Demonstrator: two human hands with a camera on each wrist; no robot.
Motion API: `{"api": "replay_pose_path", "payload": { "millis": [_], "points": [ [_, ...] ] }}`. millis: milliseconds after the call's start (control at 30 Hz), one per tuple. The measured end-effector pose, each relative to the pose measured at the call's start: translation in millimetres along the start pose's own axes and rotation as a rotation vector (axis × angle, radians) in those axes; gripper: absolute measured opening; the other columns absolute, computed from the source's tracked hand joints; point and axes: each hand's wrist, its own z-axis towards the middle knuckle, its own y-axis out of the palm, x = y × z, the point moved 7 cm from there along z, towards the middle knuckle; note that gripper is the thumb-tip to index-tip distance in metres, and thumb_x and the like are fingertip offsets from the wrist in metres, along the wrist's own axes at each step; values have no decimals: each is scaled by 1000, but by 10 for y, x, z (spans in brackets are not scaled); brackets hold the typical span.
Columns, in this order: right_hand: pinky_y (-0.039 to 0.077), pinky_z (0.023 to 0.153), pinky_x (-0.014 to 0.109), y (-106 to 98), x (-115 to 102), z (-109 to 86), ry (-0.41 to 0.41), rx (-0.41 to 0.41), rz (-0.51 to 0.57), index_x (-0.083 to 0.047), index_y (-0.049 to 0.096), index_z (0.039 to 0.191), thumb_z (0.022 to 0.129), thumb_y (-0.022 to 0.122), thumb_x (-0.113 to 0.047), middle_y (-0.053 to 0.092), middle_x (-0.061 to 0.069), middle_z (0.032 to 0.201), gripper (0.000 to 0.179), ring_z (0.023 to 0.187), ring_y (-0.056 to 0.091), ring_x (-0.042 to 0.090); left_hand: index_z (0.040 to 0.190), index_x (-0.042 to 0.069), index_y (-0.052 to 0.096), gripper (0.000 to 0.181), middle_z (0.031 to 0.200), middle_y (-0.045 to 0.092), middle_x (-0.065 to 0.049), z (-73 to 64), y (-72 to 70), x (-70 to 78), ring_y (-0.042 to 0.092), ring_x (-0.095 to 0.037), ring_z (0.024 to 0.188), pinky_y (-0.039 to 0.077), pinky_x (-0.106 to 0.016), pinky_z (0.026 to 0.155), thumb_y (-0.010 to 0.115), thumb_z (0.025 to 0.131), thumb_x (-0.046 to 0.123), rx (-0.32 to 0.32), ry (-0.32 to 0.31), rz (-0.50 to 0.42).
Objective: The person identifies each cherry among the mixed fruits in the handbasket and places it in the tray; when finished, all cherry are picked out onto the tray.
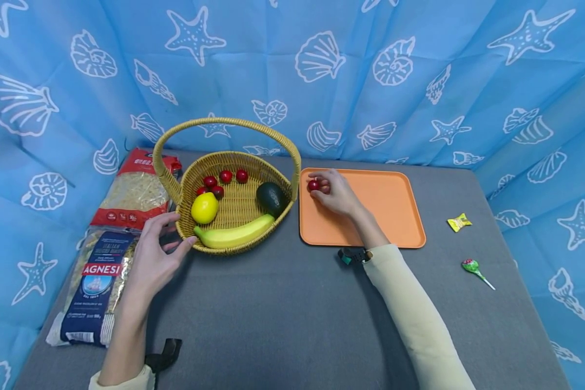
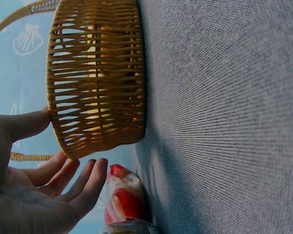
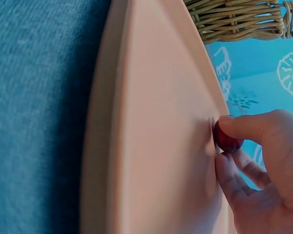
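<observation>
My right hand (image 1: pixel 338 194) pinches a dark red cherry (image 1: pixel 313 185) between thumb and fingers, low over the left part of an orange tray (image 1: pixel 380 216). In the right wrist view the cherry (image 3: pixel 228 137) is close to the tray's surface; whether they touch I cannot tell. On the near left side of a wicker basket (image 1: pixel 234 251), my left hand (image 1: pixel 157 254) holds the rim with thumb and fingertips. Inside the basket lie several cherries (image 1: pixel 226 176), a lemon (image 1: pixel 205 208), a banana (image 1: pixel 236 233) and an avocado (image 1: pixel 271 198).
Two plastic food packs, one red-topped (image 1: pixel 131 189) and one blue labelled AGNESI (image 1: pixel 96 287), lie left of the basket. A yellow wrapped candy (image 1: pixel 459 222) and a lollipop (image 1: pixel 472 266) lie right of the tray. The basket's tall handle (image 1: pixel 229 122) arches up. A blue curtain (image 1: pixel 351 97) borders the table.
</observation>
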Motion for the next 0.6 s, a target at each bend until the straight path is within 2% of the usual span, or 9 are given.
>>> {"api": "replay_pose_path", "payload": {
  "millis": [233,400,500,600],
  "points": [
    [61,105,55,-53,-48,-47,5,29,63,-1,63,146,100,75,-5,58,27,136,48,120,66,41,159,5,47,67,159,44,-24,1,6,-14,52,-49,142,58,-67,109,78,101,18,-6,-2,-8],
    [60,110,58,-134,-127,-133,16,74,172,-1,62,146,101,74,-6,59,27,136,47,124,66,43,158,5,48,66,159,44,-24,2,8,-20,52,-49,142,58,-67,109,78,101,18,-7,4,-6],
    [62,108,56,-190,-243,-213,-2,98,248,-1,64,145,102,74,-8,63,25,136,44,122,68,40,158,5,49,66,159,45,-24,1,4,-19,53,-48,141,59,-67,108,79,100,18,-3,8,-5],
    [65,103,45,-248,-411,-321,-48,126,320,-2,66,141,103,74,-9,67,25,133,40,117,71,34,158,5,49,66,159,45,-24,-1,1,-16,53,-48,141,59,-67,108,78,101,18,-4,10,-5]
  ]
}}
